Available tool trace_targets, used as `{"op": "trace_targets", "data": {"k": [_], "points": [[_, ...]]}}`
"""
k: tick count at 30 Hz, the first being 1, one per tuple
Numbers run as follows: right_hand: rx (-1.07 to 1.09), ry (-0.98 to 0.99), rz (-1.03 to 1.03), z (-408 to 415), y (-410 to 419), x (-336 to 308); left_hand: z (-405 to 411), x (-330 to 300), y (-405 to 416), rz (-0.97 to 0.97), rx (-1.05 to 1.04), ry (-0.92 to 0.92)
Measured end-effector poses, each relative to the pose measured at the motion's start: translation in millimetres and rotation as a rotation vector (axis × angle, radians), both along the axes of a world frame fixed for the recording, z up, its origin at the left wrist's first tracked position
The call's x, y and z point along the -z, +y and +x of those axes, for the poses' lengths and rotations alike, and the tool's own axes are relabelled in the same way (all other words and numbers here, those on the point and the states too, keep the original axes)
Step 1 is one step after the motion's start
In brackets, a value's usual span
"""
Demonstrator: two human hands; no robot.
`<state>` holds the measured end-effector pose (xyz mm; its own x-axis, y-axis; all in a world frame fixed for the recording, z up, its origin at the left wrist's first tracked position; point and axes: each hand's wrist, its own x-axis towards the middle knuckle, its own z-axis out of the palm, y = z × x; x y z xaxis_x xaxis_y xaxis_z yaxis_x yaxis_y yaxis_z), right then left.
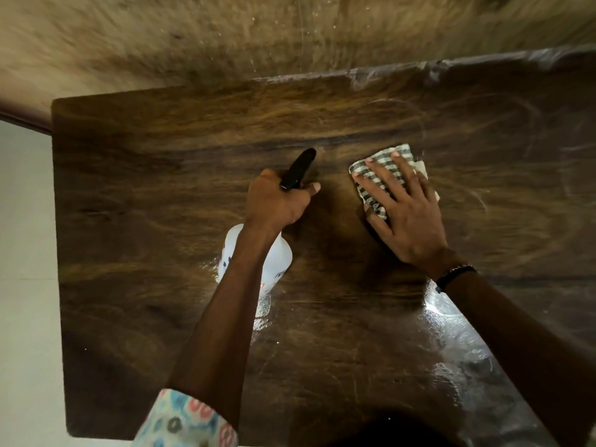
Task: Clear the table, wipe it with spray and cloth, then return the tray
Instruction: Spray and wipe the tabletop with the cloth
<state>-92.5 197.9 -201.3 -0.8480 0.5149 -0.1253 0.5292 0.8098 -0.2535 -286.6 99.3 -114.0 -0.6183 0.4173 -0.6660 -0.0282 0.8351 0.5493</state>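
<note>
A dark wooden table (145, 195) fills the view, with wet streaks and shine on its right half. My left hand (275, 201) grips the black trigger head of a white spray bottle (277, 262), whose nozzle (303, 162) points away from me over the table's middle. My forearm hides most of the bottle. My right hand (406, 208) lies flat, fingers spread, on a folded green-and-white checked cloth (380, 159) and presses it to the tabletop right of the nozzle. No tray is in view.
A mottled tan wall (225, 37) runs behind the table's far edge. Pale floor (25, 253) shows along the left side. Clear plastic wrap (451, 71) bunches at the far right edge. A dark bracelet (454, 275) circles my right wrist.
</note>
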Motion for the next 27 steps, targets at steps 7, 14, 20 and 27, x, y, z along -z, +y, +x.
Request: {"op": "trace_targets", "data": {"k": [7,14,20,27], "points": [[0.114,0.047,0.012,-80,18,-1,-20,1,1,0.027,-0.042,-0.020],[-0.195,0.114,-0.064,-131,-23,6,-32,4,0,0.032,-0.096,0.034],[-0.121,0.087,0.031,-76,20,5,-49,1,-6,0.071,-0.093,-0.029],[0.060,0.040,0.002,-168,40,2,-64,1,-16,0.086,-0.123,-0.019]]}}
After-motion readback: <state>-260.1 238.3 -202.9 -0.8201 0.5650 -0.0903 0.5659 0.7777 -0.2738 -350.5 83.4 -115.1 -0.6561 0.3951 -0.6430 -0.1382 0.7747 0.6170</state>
